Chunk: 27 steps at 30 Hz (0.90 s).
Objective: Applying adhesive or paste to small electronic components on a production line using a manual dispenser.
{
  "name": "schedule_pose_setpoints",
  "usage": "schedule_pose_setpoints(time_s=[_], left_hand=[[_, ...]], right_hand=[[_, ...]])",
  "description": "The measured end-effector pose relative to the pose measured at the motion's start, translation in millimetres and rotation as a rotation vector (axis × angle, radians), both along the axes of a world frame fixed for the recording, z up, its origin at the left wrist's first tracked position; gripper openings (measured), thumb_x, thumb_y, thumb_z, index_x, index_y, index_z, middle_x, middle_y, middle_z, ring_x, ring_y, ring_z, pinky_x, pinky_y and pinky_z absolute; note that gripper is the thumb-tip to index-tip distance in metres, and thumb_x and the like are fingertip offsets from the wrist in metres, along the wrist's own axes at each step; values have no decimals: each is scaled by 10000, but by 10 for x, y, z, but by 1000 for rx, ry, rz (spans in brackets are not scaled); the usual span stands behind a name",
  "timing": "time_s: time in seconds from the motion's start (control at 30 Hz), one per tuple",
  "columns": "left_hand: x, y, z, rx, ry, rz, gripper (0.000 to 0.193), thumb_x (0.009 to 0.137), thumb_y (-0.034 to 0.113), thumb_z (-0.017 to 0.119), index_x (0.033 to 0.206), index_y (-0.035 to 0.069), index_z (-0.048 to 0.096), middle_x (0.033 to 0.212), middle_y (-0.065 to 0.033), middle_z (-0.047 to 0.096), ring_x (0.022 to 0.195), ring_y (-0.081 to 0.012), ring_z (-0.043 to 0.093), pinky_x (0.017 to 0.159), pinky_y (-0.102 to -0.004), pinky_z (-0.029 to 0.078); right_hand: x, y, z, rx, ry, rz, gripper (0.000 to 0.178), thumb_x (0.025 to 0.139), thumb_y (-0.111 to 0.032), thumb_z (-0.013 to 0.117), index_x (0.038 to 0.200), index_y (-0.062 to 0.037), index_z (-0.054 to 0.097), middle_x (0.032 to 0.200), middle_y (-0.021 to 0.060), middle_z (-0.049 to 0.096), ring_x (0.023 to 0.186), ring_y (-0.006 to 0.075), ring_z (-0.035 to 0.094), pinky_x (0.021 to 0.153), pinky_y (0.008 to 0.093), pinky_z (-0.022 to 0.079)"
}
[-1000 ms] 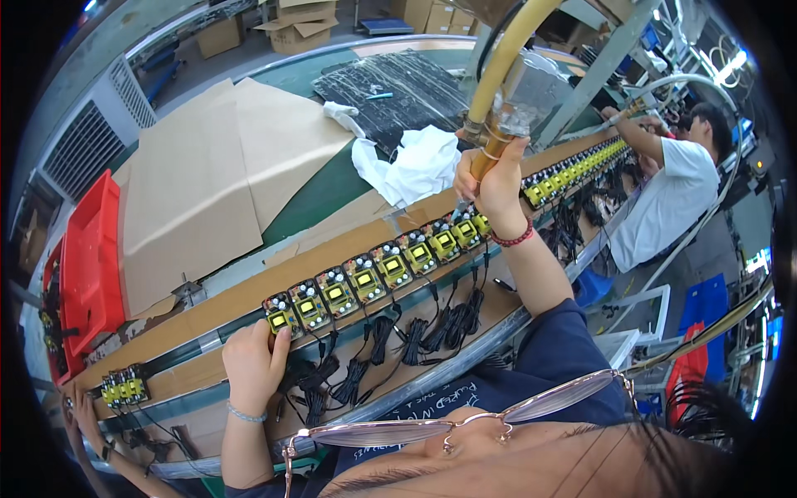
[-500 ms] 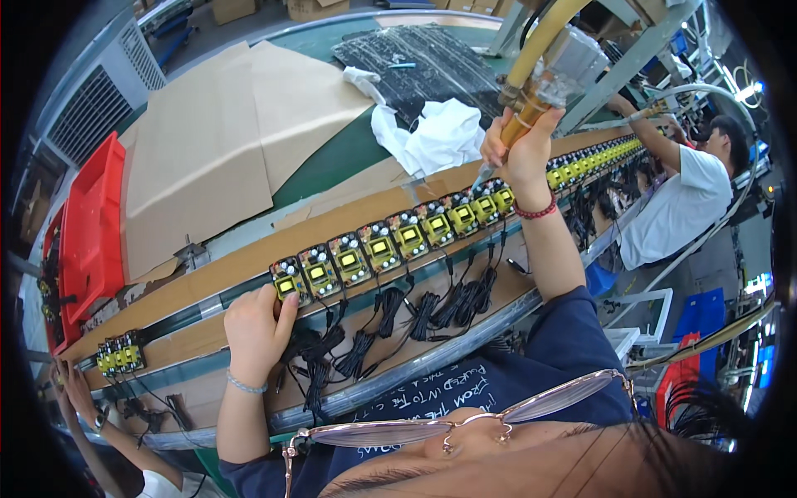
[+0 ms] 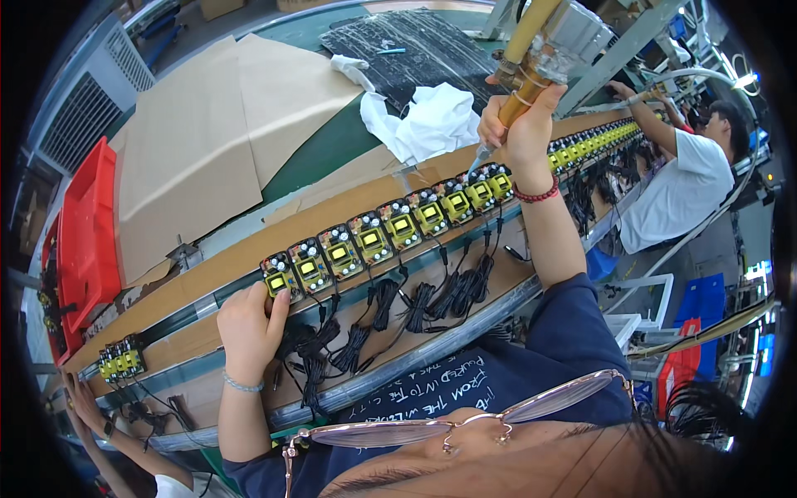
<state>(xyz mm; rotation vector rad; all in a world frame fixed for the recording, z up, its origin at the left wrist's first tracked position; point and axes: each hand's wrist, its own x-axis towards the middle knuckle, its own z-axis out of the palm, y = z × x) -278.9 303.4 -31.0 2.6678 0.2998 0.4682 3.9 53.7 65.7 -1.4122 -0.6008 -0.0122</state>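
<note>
A long row of small black-framed circuit boards with yellow transformers point(image 3: 369, 239) runs diagonally along the bench. My left hand point(image 3: 249, 328) is closed at the near left end of this row, thumb and bent fingers on the end circuit board point(image 3: 278, 282); its fingertips are partly hidden. Farther right, my right hand point(image 3: 527, 137) grips an amber-barrelled glue dispenser point(image 3: 531, 87) fed by a thick yellow hose point(image 3: 535, 26). The dispenser's thin nozzle point(image 3: 481, 156) points down, its tip at the upper edge of a board in the row.
Black coiled cables point(image 3: 419, 307) hang from the boards toward me. Beyond the row lie a white cloth point(image 3: 436, 124), cardboard sheets point(image 3: 187, 158) and a black slab point(image 3: 407, 54). Red bins point(image 3: 90, 224) stand left. Co-workers' hands point(image 3: 83, 402) and a person point(image 3: 685, 183) are at either side.
The whole scene has shifted slightly left and up in the picture. My left hand stays at the end board, and my right hand still holds the dispenser over the row.
</note>
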Motion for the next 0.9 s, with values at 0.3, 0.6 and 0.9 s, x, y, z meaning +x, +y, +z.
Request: schedule_pose_setpoints(time_s=[0.3,0.6,0.9], left_hand=[[16,27,36,18,13,14,340,834,269,588,618,50,444,548,-102,466,537,-293,488,514,-399,366],[97,-25,-24,-41,29,161,381,898,297,508,635,22,497,582,-174,517,566,-360,525,532,-442,389],[146,90,-47,8,-19,-58,415,897,324,502,613,21,515,592,-193,521,574,-377,523,532,-456,386]], right_hand=[[92,-115,-103,52,56,-15,880,758,-813,101,922,-30,468,452,12,350,361,128,313,396,269,301],[12,-114,28,33,-42,67,851,788,-781,118,931,-16,460,435,13,370,355,109,360,387,248,326],[-352,262,55,20,-39,122,926,776,-789,76,1013,12,476,450,-1,353,355,108,338,389,251,326]])
